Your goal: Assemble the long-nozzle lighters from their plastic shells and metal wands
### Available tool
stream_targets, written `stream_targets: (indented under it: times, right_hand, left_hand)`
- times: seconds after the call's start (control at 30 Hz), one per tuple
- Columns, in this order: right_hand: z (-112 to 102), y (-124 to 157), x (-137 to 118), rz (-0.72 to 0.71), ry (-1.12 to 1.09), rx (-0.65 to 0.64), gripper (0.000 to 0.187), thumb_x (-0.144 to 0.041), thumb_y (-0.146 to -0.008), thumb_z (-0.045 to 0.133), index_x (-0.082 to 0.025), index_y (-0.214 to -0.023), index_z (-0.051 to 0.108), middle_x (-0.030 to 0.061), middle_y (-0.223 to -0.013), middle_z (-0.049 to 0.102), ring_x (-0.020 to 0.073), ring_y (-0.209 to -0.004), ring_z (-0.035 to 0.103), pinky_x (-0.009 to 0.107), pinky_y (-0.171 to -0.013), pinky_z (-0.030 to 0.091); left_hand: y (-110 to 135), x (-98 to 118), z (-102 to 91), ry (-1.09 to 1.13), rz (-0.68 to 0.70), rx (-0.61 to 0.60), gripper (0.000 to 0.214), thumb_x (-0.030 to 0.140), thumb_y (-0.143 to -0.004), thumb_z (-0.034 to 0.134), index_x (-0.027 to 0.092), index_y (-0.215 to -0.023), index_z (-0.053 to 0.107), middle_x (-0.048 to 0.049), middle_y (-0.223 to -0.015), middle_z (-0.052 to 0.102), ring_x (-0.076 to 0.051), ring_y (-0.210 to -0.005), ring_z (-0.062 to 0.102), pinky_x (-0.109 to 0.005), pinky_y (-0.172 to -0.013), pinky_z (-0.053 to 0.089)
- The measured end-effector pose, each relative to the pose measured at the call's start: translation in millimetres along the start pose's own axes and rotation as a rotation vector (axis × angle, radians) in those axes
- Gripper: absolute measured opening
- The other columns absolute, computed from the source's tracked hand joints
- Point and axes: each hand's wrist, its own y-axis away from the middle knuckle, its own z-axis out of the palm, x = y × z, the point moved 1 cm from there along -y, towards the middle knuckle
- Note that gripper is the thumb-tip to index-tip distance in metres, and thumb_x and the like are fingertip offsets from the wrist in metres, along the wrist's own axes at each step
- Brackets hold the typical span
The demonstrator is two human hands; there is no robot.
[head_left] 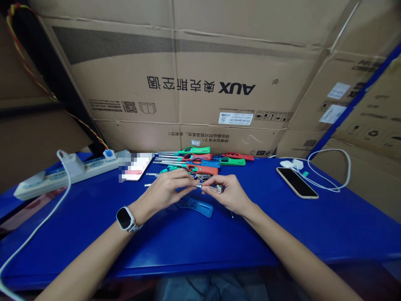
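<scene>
Both my hands meet over the middle of the blue table (282, 225). My left hand (167, 189), with a smartwatch (126, 218) on its wrist, pinches a small metal part (200, 185). My right hand (227, 192) pinches the other end of that part, with a small white piece (219, 189) at its fingertips. A blue lighter shell (196, 205) lies on the table just below my hands. Behind them is a pile of long-nosed lighters (200, 161) in green, red and blue.
A white power strip (67, 171) with plugs and a cable sits at the left. A phone (134, 167) lies beside it. Another phone (297, 182) with a white charger cable (328, 175) lies at the right. Cardboard boxes (200, 83) wall off the back.
</scene>
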Motion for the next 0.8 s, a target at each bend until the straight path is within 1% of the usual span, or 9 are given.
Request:
stream_targets:
  times: [0.13, 0.2, 0.27, 0.33, 0.43, 0.53, 0.63, 0.7, 0.8]
  right_hand:
    - [-0.8, 1.2, 0.2, -0.088, 0.08, 0.036, 0.023, -0.038, -0.084, 0.067, -0.016, -0.083, 0.076, 0.0037, -0.071, 0.073, 0.0105, -0.054, 0.053, 0.022, -0.053, 0.037]
    - [-1.1, 1.0, -1.3, -0.106, 0.075, 0.044, 0.024, -0.038, -0.083, 0.068, -0.016, -0.082, 0.076, 0.0039, -0.071, 0.073, 0.0102, -0.053, 0.052, 0.022, -0.053, 0.037]
    - [-1.1, 0.3, -3.0, -0.084, 0.023, 0.032, 0.026, -0.04, -0.083, 0.068, -0.016, -0.081, 0.075, 0.0038, -0.07, 0.073, 0.0103, -0.053, 0.052, 0.022, -0.053, 0.038]
    - [-0.8, -1.1, -3.5, -0.031, -0.042, 0.013, 0.028, -0.043, -0.084, 0.067, -0.016, -0.079, 0.073, 0.0034, -0.069, 0.072, 0.0108, -0.053, 0.053, 0.022, -0.053, 0.04]
    - [-0.5, -3.4, -0.7, 0.041, -0.114, -0.002, 0.031, -0.046, -0.084, 0.065, -0.016, -0.077, 0.071, 0.0026, -0.065, 0.07, 0.0115, -0.054, 0.054, 0.023, -0.056, 0.042]
    - [-1.2, -4.9, 4.0, 0.111, -0.166, -0.055, 0.031, -0.045, -0.081, 0.068, -0.015, -0.088, 0.071, 0.0017, -0.063, 0.069, 0.0112, -0.052, 0.054, 0.023, -0.055, 0.042]
    - [-3.5, -4.5, 6.4, 0.181, -0.161, -0.114, 0.034, -0.043, -0.078, 0.071, -0.014, -0.097, 0.069, 0.0, -0.061, 0.066, 0.01, -0.049, 0.05, 0.022, -0.051, 0.038]
    - [-5.0, -3.6, 6.2, 0.18, -0.093, -0.114, 0.031, -0.042, -0.079, 0.07, -0.015, -0.094, 0.069, -0.001, -0.061, 0.064, 0.0101, -0.051, 0.051, 0.021, -0.051, 0.037]
    - [-5.2, -2.0, 4.7, 0.132, 0.068, -0.102, 0.026, -0.042, -0.082, 0.067, -0.016, -0.086, 0.071, -0.0018, -0.062, 0.062, 0.0102, -0.054, 0.051, 0.021, -0.053, 0.036]
  left_hand:
    - [0.3, 0.9, 1.5, -0.017, 0.027, 0.046, 0.015, 0.021, -0.097, 0.055, 0.017, -0.098, 0.07, -0.0072, -0.09, 0.071, -0.016, -0.082, 0.066, -0.027, -0.071, 0.053]
    - [1.2, 1.6, 2.0, -0.035, 0.05, 0.052, 0.015, 0.02, -0.097, 0.055, 0.017, -0.099, 0.069, -0.0075, -0.09, 0.071, -0.016, -0.082, 0.065, -0.027, -0.071, 0.053]
    - [2.1, 2.9, 2.2, -0.072, 0.06, 0.045, 0.018, 0.02, -0.098, 0.053, 0.018, -0.109, 0.067, -0.0074, -0.091, 0.071, -0.017, -0.082, 0.065, -0.028, -0.071, 0.053]
    - [2.9, 4.3, 2.4, -0.114, 0.045, 0.027, 0.027, 0.021, -0.099, 0.05, 0.02, -0.124, 0.06, -0.0065, -0.092, 0.07, -0.017, -0.081, 0.065, -0.028, -0.07, 0.053]
    - [3.2, 5.3, 3.8, -0.165, 0.008, -0.057, 0.034, 0.021, -0.101, 0.043, 0.022, -0.134, 0.053, -0.0058, -0.094, 0.068, -0.017, -0.077, 0.065, -0.027, -0.066, 0.052]
    - [3.4, 4.1, 5.4, -0.157, -0.047, -0.155, 0.032, 0.022, -0.102, 0.041, 0.023, -0.129, 0.056, -0.006, -0.098, 0.068, -0.017, -0.078, 0.066, -0.027, -0.068, 0.051]
    - [3.7, 3.3, 5.0, -0.096, -0.116, -0.177, 0.026, 0.023, -0.101, 0.043, 0.023, -0.122, 0.059, -0.0053, -0.103, 0.07, -0.018, -0.085, 0.068, -0.029, -0.074, 0.051]
    - [3.8, 3.9, 3.8, -0.062, -0.164, -0.189, 0.023, 0.023, -0.1, 0.046, 0.022, -0.118, 0.06, -0.0048, -0.104, 0.07, -0.018, -0.087, 0.068, -0.029, -0.075, 0.051]
    - [3.9, 5.0, 2.2, -0.015, -0.249, -0.245, 0.02, 0.024, -0.098, 0.048, 0.022, -0.112, 0.061, -0.0025, -0.092, 0.071, -0.017, -0.076, 0.067, -0.026, -0.067, 0.048]
